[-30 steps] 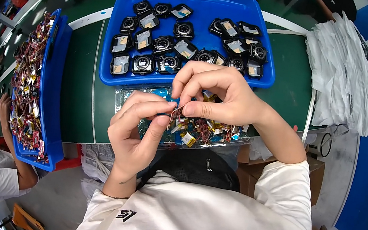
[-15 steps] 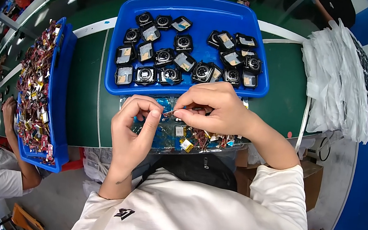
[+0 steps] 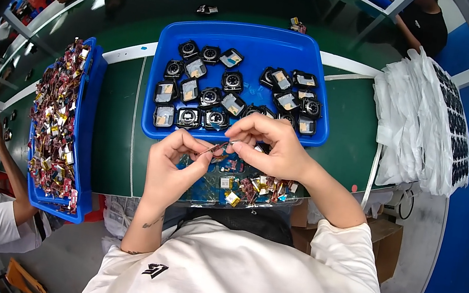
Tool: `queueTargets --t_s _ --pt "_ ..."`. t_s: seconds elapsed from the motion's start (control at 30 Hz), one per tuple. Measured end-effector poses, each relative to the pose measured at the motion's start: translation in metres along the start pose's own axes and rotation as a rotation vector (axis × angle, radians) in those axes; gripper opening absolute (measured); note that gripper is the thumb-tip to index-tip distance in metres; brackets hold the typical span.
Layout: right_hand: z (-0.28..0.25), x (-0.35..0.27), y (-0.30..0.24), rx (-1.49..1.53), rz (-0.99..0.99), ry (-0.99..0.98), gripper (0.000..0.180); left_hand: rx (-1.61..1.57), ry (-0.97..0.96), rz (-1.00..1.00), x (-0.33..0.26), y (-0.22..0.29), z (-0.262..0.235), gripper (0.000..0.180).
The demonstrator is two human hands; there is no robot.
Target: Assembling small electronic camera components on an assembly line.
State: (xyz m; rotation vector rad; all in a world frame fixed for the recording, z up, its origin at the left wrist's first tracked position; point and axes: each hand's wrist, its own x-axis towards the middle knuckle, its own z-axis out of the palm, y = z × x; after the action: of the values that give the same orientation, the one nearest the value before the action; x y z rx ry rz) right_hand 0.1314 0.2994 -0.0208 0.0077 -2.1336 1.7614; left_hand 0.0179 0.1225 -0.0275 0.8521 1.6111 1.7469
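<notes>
My left hand [image 3: 173, 163] and my right hand [image 3: 273, 147] meet close to the near edge of the bench. Between their pinched fingertips is a thin, dark reddish strip-like part [image 3: 219, 147], probably with wires; it is too small to make out fully. Both hands grip it, one at each end. Just below them lies a heap of small wired circuit parts with silver and yellow battery cells [image 3: 258, 190], resting on clear plastic over something blue. Beyond my hands stands a blue tray [image 3: 244, 35] with several black smartwatch cases [image 3: 210, 96], some showing round sensor backs, others open.
A long blue bin [image 3: 91, 144] heaped with wired parts [image 3: 56, 133] stands at the left. White plastic-wrapped sheets [image 3: 408, 123] are stacked at the right. Cardboard boxes [image 3: 386, 243] sit under the bench. Co-workers sit at the left and across the green bench [image 3: 122, 95].
The view has tilted, so the tray and bench sit lower in the picture. My hands keep their pinch on the small part, and my fingertips have shifted slightly along it.
</notes>
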Motion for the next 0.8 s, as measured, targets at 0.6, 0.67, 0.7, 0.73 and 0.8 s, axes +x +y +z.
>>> queueTargets --t_s 0.6,0.67,0.7,0.73,0.8 --pt "-0.002 0.004 0.0 -0.305 -0.374 -0.045 0.014 -0.055 -0.034 -0.14 0.004 0.006 0.002 0.006" --pt "0.005 0.003 -0.006 0.047 -0.072 0.061 0.008 -0.041 -0.045 -0.086 0.004 0.006 0.001 0.006" --pt "0.003 0.004 -0.003 0.035 -0.075 0.037 0.004 -0.027 -0.052 -0.027 0.005 0.005 0.0 0.005" --pt "-0.001 0.005 0.0 0.034 -0.071 0.044 0.004 -0.028 -0.058 -0.03 0.006 0.006 0.0 0.005" --pt "-0.006 0.004 0.007 -0.045 -0.137 -0.036 0.006 0.069 -0.071 0.013 0.008 0.007 0.0 0.005"
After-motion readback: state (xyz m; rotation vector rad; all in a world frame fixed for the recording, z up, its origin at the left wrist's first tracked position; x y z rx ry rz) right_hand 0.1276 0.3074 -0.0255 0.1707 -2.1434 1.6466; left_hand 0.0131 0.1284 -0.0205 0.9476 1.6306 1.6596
